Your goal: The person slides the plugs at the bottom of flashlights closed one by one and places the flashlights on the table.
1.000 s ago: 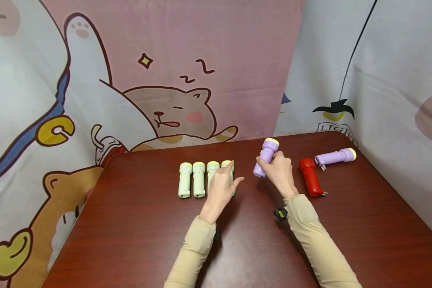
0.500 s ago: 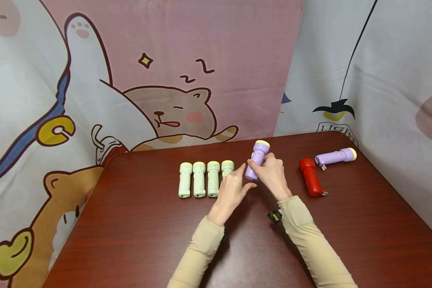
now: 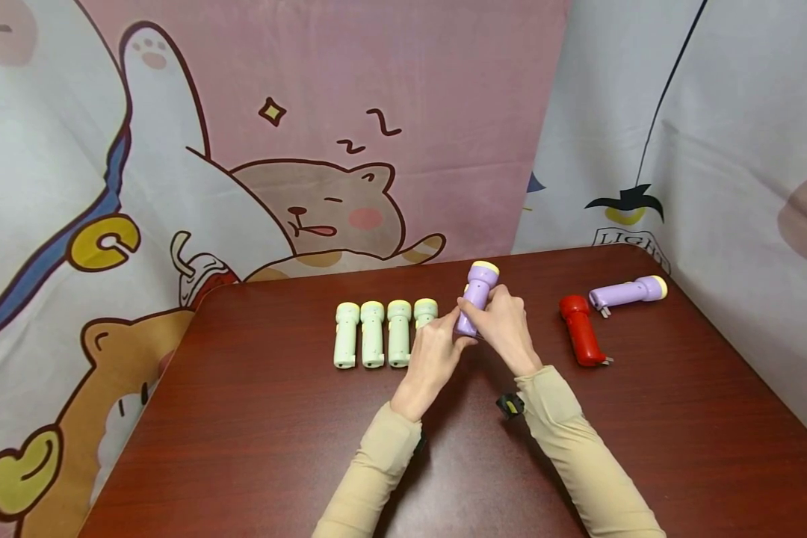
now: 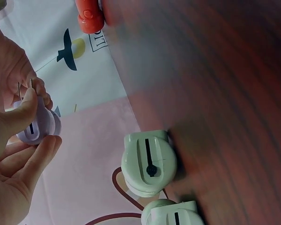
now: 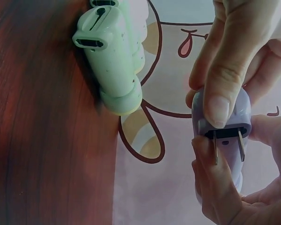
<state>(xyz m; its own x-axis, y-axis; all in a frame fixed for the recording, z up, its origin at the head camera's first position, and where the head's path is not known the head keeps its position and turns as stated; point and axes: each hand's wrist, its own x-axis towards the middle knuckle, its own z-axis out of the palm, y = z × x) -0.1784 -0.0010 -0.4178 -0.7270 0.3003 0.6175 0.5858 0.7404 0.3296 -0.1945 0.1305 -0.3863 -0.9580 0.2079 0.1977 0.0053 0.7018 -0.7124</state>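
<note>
A purple flashlight (image 3: 479, 288) with a pale yellow rim is held tilted above the table, lens end up. My right hand (image 3: 507, 325) grips its body. My left hand (image 3: 433, 355) meets the lower end, and in the right wrist view the left thumb (image 5: 219, 110) presses the base just beside two metal plug prongs (image 5: 242, 150) that stick out. Left fingers curl round the far side in the left wrist view. Close by on the left lies a row of several pale green flashlights (image 3: 372, 336); my left hand partly hides the rightmost one.
On the right, a red flashlight (image 3: 581, 332) lies with its prongs out. Behind it is another purple flashlight (image 3: 625, 292), lying sideways with prongs showing. The brown table (image 3: 255, 433) ends at the back against a printed cartoon cloth (image 3: 457, 149).
The right hand has brought the purple flashlight leftward. My left hand has moved right from over the green row and now grips the flashlight's lower end.
</note>
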